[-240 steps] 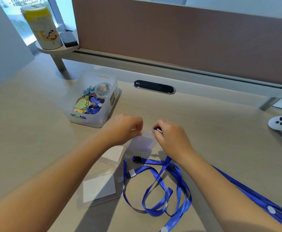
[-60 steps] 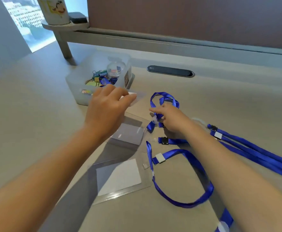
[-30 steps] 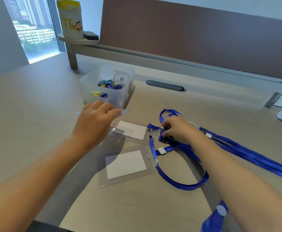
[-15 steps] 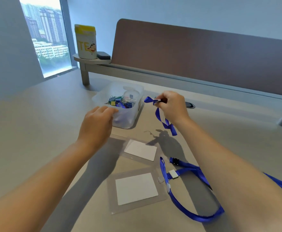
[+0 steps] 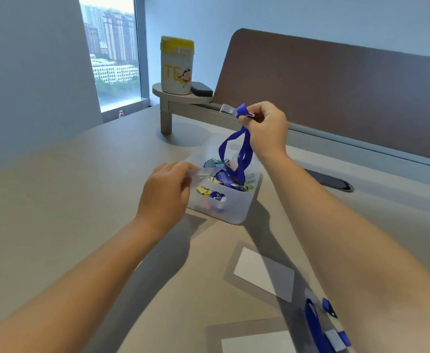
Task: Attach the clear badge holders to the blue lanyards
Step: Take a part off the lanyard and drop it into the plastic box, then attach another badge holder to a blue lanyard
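I am holding up my right hand (image 5: 266, 129) above the desk (image 5: 55, 200), and its fingers are pinching the end of a blue lanyard (image 5: 236, 151) with a small clear strap (image 5: 227, 109) sticking out to the left. The lanyard loop is hanging down over the plastic box (image 5: 234, 210) of colourful clips. My left hand (image 5: 166, 193) is gripping a clear badge holder (image 5: 205, 173) by its edge, just beside the box. Two other badge holders (image 5: 264, 273) with white cards are lying on the desk near me, and another lanyard (image 5: 315, 324) is lying beside them under my right arm.
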Demonstrator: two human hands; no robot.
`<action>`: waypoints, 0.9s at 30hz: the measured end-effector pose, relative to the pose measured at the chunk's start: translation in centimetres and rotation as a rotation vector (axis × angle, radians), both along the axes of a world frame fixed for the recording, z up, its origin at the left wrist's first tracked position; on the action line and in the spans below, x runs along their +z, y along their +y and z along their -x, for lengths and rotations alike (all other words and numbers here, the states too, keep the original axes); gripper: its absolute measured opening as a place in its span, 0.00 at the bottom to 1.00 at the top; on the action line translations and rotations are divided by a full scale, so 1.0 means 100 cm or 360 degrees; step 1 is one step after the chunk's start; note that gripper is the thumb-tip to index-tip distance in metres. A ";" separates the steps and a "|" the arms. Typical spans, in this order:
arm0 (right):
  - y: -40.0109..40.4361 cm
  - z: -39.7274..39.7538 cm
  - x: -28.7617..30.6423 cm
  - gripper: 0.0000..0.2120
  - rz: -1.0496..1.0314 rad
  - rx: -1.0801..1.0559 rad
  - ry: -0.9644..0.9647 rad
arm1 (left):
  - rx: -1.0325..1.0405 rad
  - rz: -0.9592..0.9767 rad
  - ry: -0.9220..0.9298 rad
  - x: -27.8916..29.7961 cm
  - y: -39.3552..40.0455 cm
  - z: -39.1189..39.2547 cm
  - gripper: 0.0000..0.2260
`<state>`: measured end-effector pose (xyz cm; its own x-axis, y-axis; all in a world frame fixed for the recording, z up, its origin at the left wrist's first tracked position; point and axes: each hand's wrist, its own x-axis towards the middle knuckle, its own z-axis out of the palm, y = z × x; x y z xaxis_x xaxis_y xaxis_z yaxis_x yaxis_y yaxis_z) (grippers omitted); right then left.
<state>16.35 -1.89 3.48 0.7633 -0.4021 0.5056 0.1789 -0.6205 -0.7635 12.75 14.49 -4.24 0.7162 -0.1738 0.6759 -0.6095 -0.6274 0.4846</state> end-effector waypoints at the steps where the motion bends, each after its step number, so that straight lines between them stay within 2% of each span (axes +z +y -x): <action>1: 0.000 -0.005 -0.012 0.08 0.0012 0.0003 0.0115 | 0.0004 0.0030 0.0024 -0.001 0.001 -0.001 0.10; 3: -0.002 -0.012 -0.033 0.10 0.0193 0.0012 0.0431 | -0.0005 0.0065 0.0061 -0.002 0.003 -0.002 0.11; 6: -0.005 -0.013 -0.043 0.15 0.0746 0.0109 0.0964 | -0.0030 0.0074 0.0110 -0.003 0.006 -0.002 0.11; 8: -0.005 -0.008 -0.039 0.19 0.0909 0.0157 0.1072 | -0.0044 0.0070 0.0119 -0.003 0.007 -0.001 0.10; 13: -0.015 0.030 -0.024 0.17 0.0942 0.0109 0.0919 | -0.0084 0.0006 -0.0027 0.003 0.004 0.009 0.08; 17: -0.036 0.082 -0.016 0.15 0.0901 0.0029 0.0895 | -0.0144 -0.0172 -0.0194 0.010 -0.006 0.026 0.07; 21: -0.072 0.158 -0.022 0.14 0.0854 -0.0125 0.0987 | -0.0335 -0.0317 -0.0322 0.017 -0.030 0.064 0.10; 27: -0.128 0.264 -0.051 0.13 0.0630 -0.0380 0.1261 | -0.0576 -0.0473 -0.0449 0.012 -0.087 0.120 0.06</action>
<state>-10.02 -14.73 -1.62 0.8644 -0.5028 0.0041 -0.4731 -0.8161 -0.3320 0.79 5.84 -3.09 0.3731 -0.5884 0.7173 -0.8927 -0.4384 0.1047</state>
